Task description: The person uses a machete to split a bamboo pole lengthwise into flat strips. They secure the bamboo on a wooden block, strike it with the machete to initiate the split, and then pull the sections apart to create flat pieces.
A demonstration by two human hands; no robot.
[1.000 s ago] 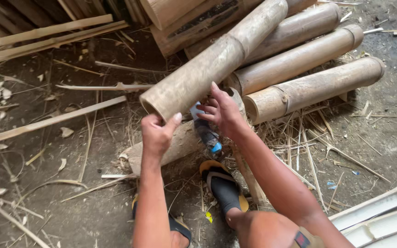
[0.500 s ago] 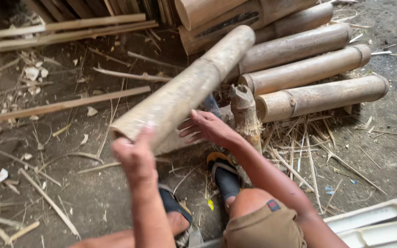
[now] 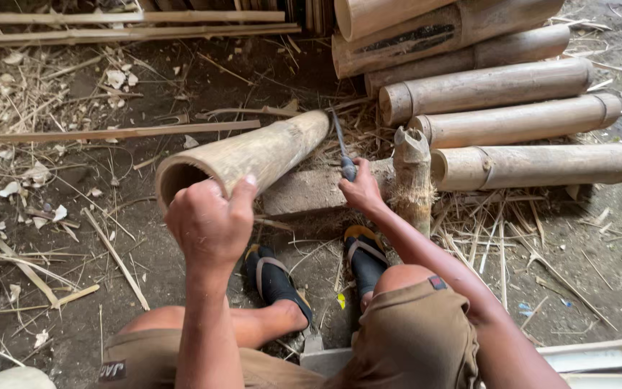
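Observation:
My left hand (image 3: 210, 220) grips the near open end of a thick hollow bamboo section (image 3: 253, 155), which slants away with its far end resting on a flat wooden block (image 3: 311, 191). My right hand (image 3: 360, 189) is closed around the handle of a knife (image 3: 341, 148), whose blade points up beside the bamboo's far end. A short upright bamboo stump (image 3: 412, 176) stands just right of that hand. My feet in black sandals (image 3: 275, 277) rest on the dirt below the block.
Several cut bamboo sections (image 3: 498, 90) lie stacked at the upper right. Long thin bamboo slats (image 3: 116, 133) and dry shavings litter the dirt ground on the left. A pale corrugated sheet (image 3: 599, 356) sits at the bottom right.
The bamboo section has swung down from the stack and now lies lower, across the block. My right hand left the bamboo and took hold of the knife handle.

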